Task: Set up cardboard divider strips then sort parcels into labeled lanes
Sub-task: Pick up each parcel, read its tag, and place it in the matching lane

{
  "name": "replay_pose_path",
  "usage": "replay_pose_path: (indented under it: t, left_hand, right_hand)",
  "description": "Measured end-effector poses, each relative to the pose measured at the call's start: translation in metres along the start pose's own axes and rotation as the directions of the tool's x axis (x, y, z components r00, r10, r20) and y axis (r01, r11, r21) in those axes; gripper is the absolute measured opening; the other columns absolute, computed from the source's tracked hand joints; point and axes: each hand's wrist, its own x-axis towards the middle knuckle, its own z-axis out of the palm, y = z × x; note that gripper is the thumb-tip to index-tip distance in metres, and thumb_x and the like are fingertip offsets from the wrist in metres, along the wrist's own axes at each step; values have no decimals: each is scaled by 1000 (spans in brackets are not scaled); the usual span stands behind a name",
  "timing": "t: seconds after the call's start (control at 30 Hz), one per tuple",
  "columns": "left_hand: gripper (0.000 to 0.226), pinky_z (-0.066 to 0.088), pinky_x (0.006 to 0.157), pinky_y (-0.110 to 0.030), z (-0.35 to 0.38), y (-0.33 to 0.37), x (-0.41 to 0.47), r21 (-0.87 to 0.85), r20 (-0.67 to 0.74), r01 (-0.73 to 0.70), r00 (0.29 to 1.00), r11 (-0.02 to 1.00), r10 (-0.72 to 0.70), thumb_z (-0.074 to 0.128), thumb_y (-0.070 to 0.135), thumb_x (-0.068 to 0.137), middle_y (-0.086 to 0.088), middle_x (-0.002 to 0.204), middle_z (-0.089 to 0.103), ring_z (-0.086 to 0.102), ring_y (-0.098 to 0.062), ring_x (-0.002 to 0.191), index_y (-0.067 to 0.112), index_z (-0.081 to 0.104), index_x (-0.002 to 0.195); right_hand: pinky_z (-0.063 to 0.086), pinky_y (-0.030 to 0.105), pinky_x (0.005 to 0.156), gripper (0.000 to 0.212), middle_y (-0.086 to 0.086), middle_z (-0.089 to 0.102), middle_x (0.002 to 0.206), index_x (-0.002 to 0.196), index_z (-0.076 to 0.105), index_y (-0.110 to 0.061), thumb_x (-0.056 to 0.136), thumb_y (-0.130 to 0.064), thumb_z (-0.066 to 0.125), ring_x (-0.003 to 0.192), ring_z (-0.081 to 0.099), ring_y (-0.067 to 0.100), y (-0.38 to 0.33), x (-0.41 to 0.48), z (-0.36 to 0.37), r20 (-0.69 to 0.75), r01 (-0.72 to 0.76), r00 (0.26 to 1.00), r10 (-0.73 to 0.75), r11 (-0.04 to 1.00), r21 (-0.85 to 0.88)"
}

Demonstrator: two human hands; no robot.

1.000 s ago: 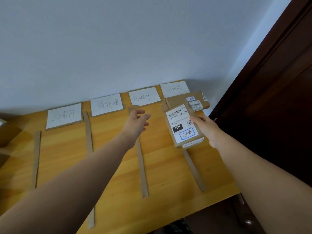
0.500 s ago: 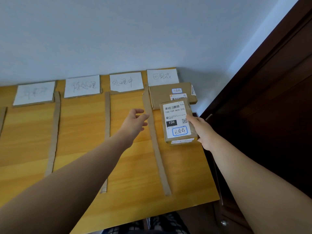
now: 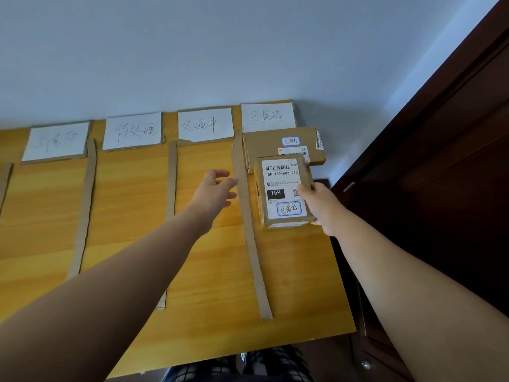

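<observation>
My right hand (image 3: pixel 321 208) grips the right side of a small brown parcel (image 3: pixel 283 193) with a white shipping label, in the rightmost lane. The parcel's far edge overlaps a flat brown parcel (image 3: pixel 278 146) lying just below the rightmost lane label (image 3: pixel 267 116). My left hand (image 3: pixel 213 193) hovers open over the third lane, just left of the rightmost cardboard divider strip (image 3: pixel 249 224). Two more divider strips (image 3: pixel 85 205) (image 3: pixel 171 177) run down the yellow wooden table (image 3: pixel 124 216). Three other white lane labels (image 3: pixel 205 124) (image 3: pixel 133 130) (image 3: pixel 56 141) lie along the wall.
A dark wooden door (image 3: pixel 440 188) stands close against the table's right edge. A pale wall (image 3: pixel 192 51) backs the table. Another strip (image 3: pixel 4 180) shows at the far left edge. Checked fabric (image 3: pixel 248 368) shows below the table's front edge.
The right hand has carried the small parcel forward and right, into the rightmost lane beside the flat parcel. The view has swung right. The left hand stays open, hovering.
</observation>
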Motion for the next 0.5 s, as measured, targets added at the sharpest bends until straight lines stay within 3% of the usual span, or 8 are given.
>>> replay_pose_path:
  t: [0.2, 0.4, 0.5]
  left_hand:
    - [37, 51, 87, -32, -4, 4, -1, 1, -8, -14, 1000, 1000, 14, 54, 28, 96, -7, 121, 58, 61, -21, 104, 17, 46, 131]
    - [38, 51, 88, -34, -9, 9, -3, 6, -4, -39, 999, 999, 39, 54, 27, 96, -8, 121, 58, 61, -22, 106, 16, 45, 131]
    - [37, 51, 89, -34, -11, 13, -7, 3, -8, -51, 999, 999, 51, 54, 27, 96, -8, 121, 57, 61, -23, 105, 16, 45, 131]
  right_hand:
    - [41, 24, 55, 34, 6, 67, 112, 127, 47, -12, 96, -27, 48, 79, 63, 14, -4, 4, 3, -50, 20, 999, -20, 1000, 2]
    - [44, 25, 55, 34, 6, 70, 104, 120, 52, -10, 92, -30, 51, 81, 65, 16, -7, 0, -3, -97, 42, 994, -48, 997, -61]
    - [45, 27, 63, 29, 9, 71, 102, 105, 58, -5, 93, -30, 50, 90, 67, 24, -12, -5, -6, -119, 73, 989, -85, 992, -105]
